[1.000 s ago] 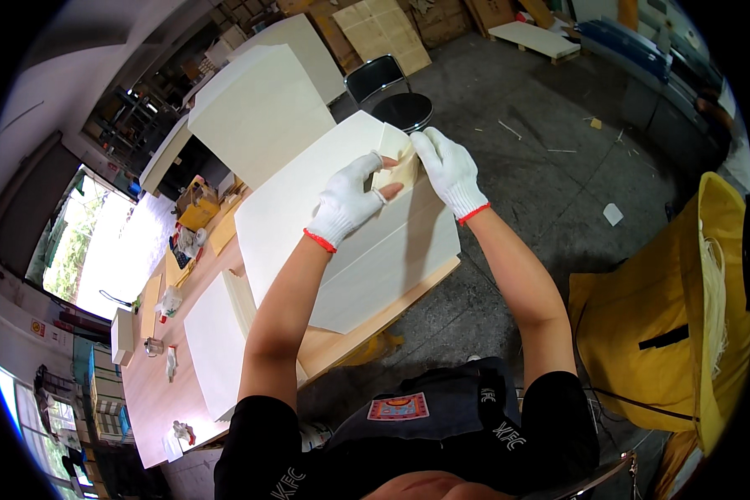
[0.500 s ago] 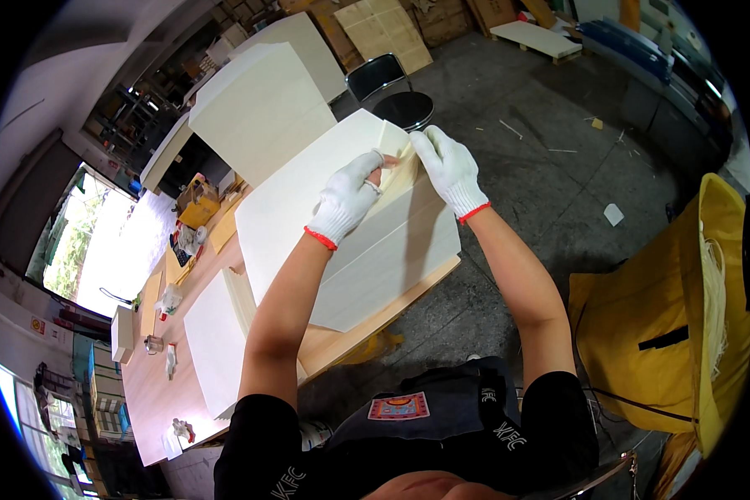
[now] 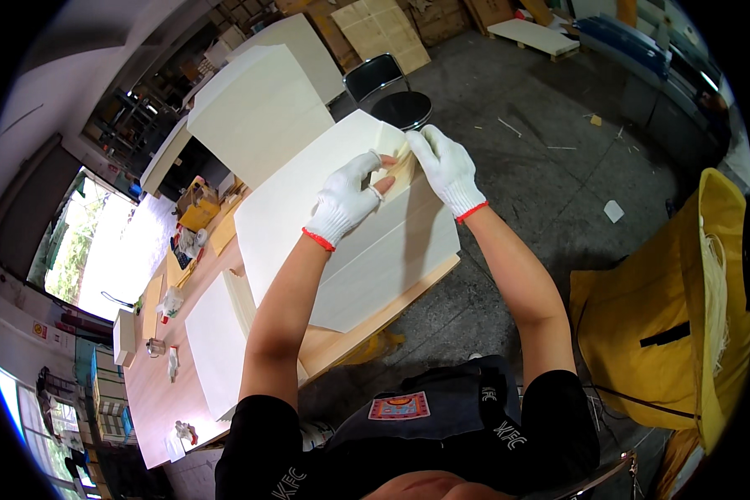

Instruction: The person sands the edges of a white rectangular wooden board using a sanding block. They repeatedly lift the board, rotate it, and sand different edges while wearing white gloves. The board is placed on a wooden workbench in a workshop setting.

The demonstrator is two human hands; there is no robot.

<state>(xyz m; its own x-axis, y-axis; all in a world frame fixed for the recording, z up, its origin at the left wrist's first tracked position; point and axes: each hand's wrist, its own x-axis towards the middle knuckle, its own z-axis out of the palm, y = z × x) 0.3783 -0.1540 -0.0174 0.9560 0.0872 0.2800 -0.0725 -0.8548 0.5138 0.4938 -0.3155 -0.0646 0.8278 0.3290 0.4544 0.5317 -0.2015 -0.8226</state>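
Large white sheets form a thick stack (image 3: 308,192) on the table, and a few thin, cream-coloured sheets (image 3: 402,173) bend upward at its far right corner. My right hand (image 3: 448,167), in a white knit glove with a red cuff, pinches the raised edge of these sheets. My left hand (image 3: 348,196) wears a matching glove with bare thumb and index fingertips. Those two fingers are spread over the corner, the index tip close to the bent sheets. Its other fingers are hidden beneath the hand.
A smaller white stack (image 3: 217,342) lies nearer on the wooden table (image 3: 150,400), with a yellow bag (image 3: 198,204) farther along. Tall white stacks (image 3: 262,108) stand behind. A black chair (image 3: 402,108) is beyond the corner; a large yellow sack (image 3: 642,333) stands at the right.
My left thumb and index finger have spread apart, and the left hand has shifted slightly. The right hand stays at the sheet edge, moved a little left.
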